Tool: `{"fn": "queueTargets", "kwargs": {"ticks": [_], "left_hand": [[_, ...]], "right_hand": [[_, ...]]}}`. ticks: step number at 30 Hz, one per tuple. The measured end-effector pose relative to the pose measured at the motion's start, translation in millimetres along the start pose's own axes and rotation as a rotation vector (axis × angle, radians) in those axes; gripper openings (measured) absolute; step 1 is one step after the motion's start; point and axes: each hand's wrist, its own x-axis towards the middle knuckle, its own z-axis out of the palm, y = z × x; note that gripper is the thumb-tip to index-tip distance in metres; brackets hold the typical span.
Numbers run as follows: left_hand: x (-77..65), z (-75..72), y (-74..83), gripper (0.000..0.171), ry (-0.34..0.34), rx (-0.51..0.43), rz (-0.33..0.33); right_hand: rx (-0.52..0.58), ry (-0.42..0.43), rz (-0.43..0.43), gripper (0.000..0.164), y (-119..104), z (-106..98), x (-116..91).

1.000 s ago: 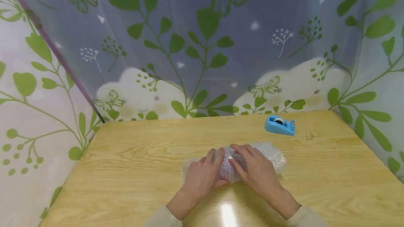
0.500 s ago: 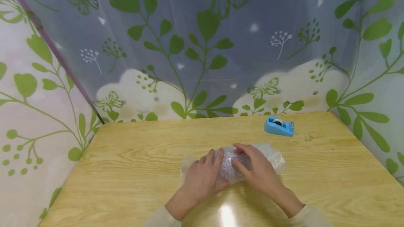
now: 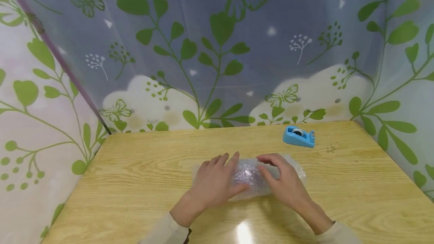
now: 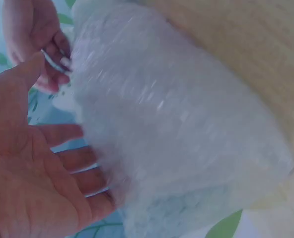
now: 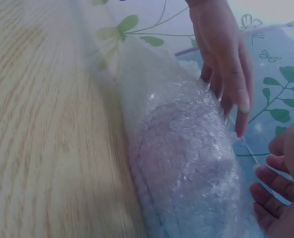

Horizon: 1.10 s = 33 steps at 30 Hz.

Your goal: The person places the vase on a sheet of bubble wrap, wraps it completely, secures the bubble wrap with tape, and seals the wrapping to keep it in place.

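A bundle of clear bubble wrap [image 3: 250, 176] lies lengthwise on the wooden table, with something pale purple or pinkish inside that is blurred by the wrap. My left hand [image 3: 214, 180] is over its left part, fingers extended and thumb spread. In the left wrist view, that hand's [image 4: 42, 168] palm faces the wrap [image 4: 172, 109] and the fingertips are right at its side. My right hand [image 3: 286, 182] is by the right part, thumb and fingers loosely curved apart. The right wrist view has the right hand's fingers [image 5: 273, 198] bent beside the wrap [image 5: 186, 153], pinching nothing.
A blue tape dispenser [image 3: 299, 137] holding a roll of tape stands at the back right of the table [image 3: 145, 191]. Curtains [image 3: 176, 97] printed with leaves and butterflies hang behind the table and along both sides.
My left hand has loosened from the wrap, its fingers straightening and its thumb spreading. The right hand has shifted slightly right, so more wrap shows between the hands. The bundle stays about in place.
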Motion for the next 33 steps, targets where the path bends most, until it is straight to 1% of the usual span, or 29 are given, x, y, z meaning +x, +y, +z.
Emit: {"fn": "queueTargets", "kwargs": {"ticks": [1,3,7,9,12,15,17,21,24,27,31,33], "left_hand": [[1.1,-4.0,-2.1,0.076,-0.011,-0.017,-0.005],[4.5,-11.3,-7.5,0.070,-0.039,-0.085,-0.024],[14.5,-25.0,-21.6,0.060,-0.057,-0.209,-0.052],[19.9,-28.9,-29.7,0.056,-0.069,-0.236,-0.062],[26.8,-30.8,-41.4,0.053,-0.106,-0.238,-0.070],[33.0,-28.4,-49.9,0.051,-0.161,-0.250,-0.065],[37.1,-24.8,-52.7,0.050,-0.206,-0.277,-0.041],[44.5,-14.4,-52.1,0.048,-0.306,-0.394,0.036],[48.3,-5.6,-50.0,0.050,-0.372,-0.481,0.067],[49.8,0.8,-48.2,0.053,-0.429,-0.534,0.055],[49.9,5.3,-46.5,0.053,-0.483,-0.600,0.025],[49.2,7.6,-45.9,0.052,-0.493,-0.647,0.015]], "right_hand": [[-0.008,0.008,-0.011,0.027,0,-1,-1],[-0.019,0.018,-0.038,0.026,-1,-5,-2],[-0.023,-0.001,-0.080,0.022,-1,-14,-7],[-0.011,-0.027,-0.081,0.020,0,-18,-10],[-0.026,-0.073,-0.057,0.016,2,-23,-15],[-0.080,-0.109,-0.024,0.013,2,-27,-21],[-0.139,-0.128,-0.001,0.012,1,-28,-24],[-0.191,-0.206,0.068,0.015,2,-28,-28],[-0.189,-0.277,0.117,0.020,4,-25,-28],[-0.186,-0.314,0.139,0.024,7,-22,-28],[-0.177,-0.308,0.157,0.024,7,-18,-29],[-0.164,-0.295,0.191,0.025,6,-17,-28]]}}
